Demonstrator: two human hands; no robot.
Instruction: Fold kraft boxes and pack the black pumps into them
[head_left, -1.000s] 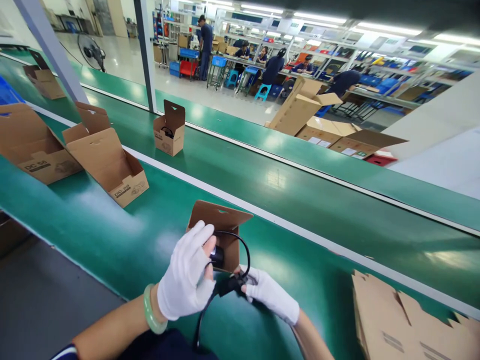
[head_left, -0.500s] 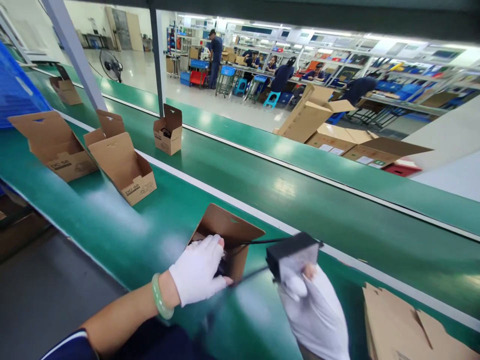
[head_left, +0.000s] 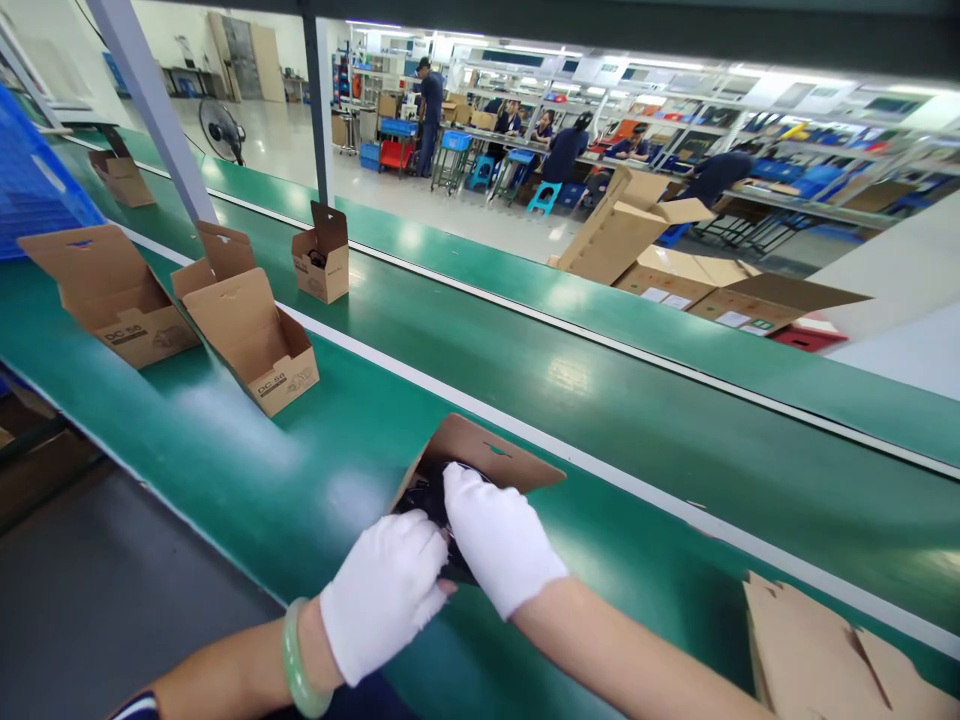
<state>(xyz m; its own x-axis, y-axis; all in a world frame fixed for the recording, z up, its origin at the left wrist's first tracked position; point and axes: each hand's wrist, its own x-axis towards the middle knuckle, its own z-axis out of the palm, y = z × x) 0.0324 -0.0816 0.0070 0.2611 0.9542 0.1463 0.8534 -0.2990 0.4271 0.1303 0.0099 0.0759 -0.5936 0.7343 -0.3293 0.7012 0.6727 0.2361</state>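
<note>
Both left hand (head_left: 386, 595) and right hand (head_left: 499, 540) are reaching into the cardboard box (head_left: 465, 445), grips too hidden to tell, and pushing black parts (head_left: 424, 497) hard could be tearing it.

Room runs over the bench (head_left: 652, 570) between box (head_left: 429, 462) and cardboard stack (head_left: 817, 655), beyond the right forearm (head_left: 607, 630); the raised flap (head_left: 499, 452) (leaning outward) blocks the far side.

Right hand (head_left: 499, 540), moments ago holding black block outside open box (head_left: 491, 455), now dips into it beside left hand (head_left: 386, 595); small carton (head_left: 330, 272) farther left along belt (head_left: 525, 335).
</note>
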